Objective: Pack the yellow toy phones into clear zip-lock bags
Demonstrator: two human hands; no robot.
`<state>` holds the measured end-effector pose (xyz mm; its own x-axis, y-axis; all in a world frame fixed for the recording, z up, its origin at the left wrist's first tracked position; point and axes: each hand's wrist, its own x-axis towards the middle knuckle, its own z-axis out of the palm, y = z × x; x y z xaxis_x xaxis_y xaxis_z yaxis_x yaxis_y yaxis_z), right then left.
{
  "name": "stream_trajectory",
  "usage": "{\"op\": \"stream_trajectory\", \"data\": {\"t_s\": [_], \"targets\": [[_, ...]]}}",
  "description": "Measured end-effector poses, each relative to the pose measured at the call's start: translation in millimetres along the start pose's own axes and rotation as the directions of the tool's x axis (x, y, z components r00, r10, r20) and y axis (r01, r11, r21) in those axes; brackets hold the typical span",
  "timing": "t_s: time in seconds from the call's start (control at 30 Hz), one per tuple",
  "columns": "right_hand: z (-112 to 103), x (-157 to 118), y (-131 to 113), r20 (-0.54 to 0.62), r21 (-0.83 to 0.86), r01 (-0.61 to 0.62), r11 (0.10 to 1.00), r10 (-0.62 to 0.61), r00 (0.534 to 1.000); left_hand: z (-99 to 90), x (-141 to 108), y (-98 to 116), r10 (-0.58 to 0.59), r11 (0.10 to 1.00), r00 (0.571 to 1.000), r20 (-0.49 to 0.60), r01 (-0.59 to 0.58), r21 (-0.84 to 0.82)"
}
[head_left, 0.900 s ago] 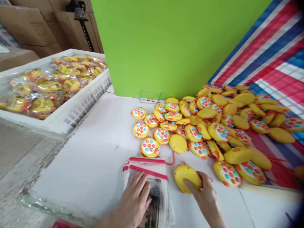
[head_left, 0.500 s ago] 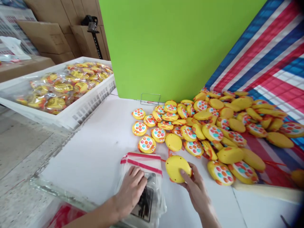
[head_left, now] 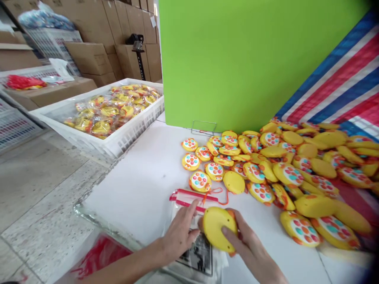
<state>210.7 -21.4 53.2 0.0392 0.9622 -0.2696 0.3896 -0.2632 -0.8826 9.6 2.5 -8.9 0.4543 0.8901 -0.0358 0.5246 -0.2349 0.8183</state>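
Note:
In my right hand [head_left: 248, 244] is a yellow duck-shaped toy [head_left: 217, 228], its plain back with small screw holes turned up and my thumb lying across it. An orange cord [head_left: 211, 192] loops out behind the toy. My left hand [head_left: 180, 232] is just left of it, fingers spread; whether the fingertips touch the toy's edge I cannot tell. Beneath both hands lies a stack of clear plastic bags [head_left: 194, 201] with red strips along the top and a dark printed panel, partly hidden by my left hand and the toy.
A large heap of similar toys [head_left: 290, 173] covers the right side of the white table [head_left: 142, 173]. At the left stands a white crate [head_left: 109, 144] of bagged toys. A green board [head_left: 237, 67] rises behind, with a wire stand [head_left: 203, 127] at its foot.
My right hand has brought the toy left, over the bags. My left hand has lifted off the bag stack and opened beside the toy. The view has shifted to the left.

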Motion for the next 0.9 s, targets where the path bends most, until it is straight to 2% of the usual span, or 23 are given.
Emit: {"op": "stream_trajectory", "data": {"t_s": [0.1,0.2,0.27,0.37,0.4,0.47,0.53,0.6,0.67,0.77,0.9], "targets": [[8.7,-16.7,10.5,0.076,-0.098,-0.016,0.995,0.023,0.997,-1.8,-0.4,-3.9,0.095,0.995,0.995,0.006,-0.095,0.014],[2.6,-22.3,19.6,0.197,-0.132,0.048,0.99,-0.021,0.98,-5.0,2.5,-2.9,0.182,0.98,0.983,0.007,-0.182,0.079],[-5.5,-23.5,20.7,0.313,-0.035,0.034,0.999,-0.021,0.949,-5.5,4.5,-2.4,0.236,0.966,0.972,-0.013,-0.233,0.111],[-12.5,-25.8,14.1,0.398,0.152,-0.107,0.983,0.039,0.917,-3.8,6.2,-2.9,0.291,0.944,0.957,-0.018,-0.284,0.171],[-11.4,-26.3,11.0,0.383,0.196,-0.161,0.967,0.076,0.921,-3.1,6.4,-3.1,0.308,0.935,0.951,-0.015,-0.299,0.19],[-2.9,-25.1,5.7,0.255,0.263,-0.223,0.939,0.155,0.954,-2.3,6.3,-2.8,0.339,0.919,0.94,-0.023,-0.326,0.22],[12.0,-20.2,2.2,0.061,0.276,-0.205,0.939,0.195,0.979,-3.0,5.6,-1.3,0.372,0.902,0.927,-0.045,-0.349,0.253],[27.6,-12.4,-0.4,-0.052,0.212,-0.125,0.969,0.138,0.989,-5.4,4.3,1.3,0.397,0.882,0.917,-0.045,-0.368,0.296],[38.3,-3.8,-2.7,-0.033,0.103,-0.015,0.995,0.019,0.999,-8.8,2.6,5.0,0.416,0.861,0.909,-0.036,-0.381,0.338],[42.6,5.8,-4.5,0.007,-0.079,0.142,0.987,-0.142,0.99,-13.1,0.0,11.9,0.45,0.838,0.893,-0.018,-0.415,0.354],[38.4,8.5,-1.8,-0.021,-0.278,0.208,0.938,-0.223,0.975,-19.0,-3.8,22.7,0.491,0.827,0.871,-0.001,-0.466,0.314]]}}
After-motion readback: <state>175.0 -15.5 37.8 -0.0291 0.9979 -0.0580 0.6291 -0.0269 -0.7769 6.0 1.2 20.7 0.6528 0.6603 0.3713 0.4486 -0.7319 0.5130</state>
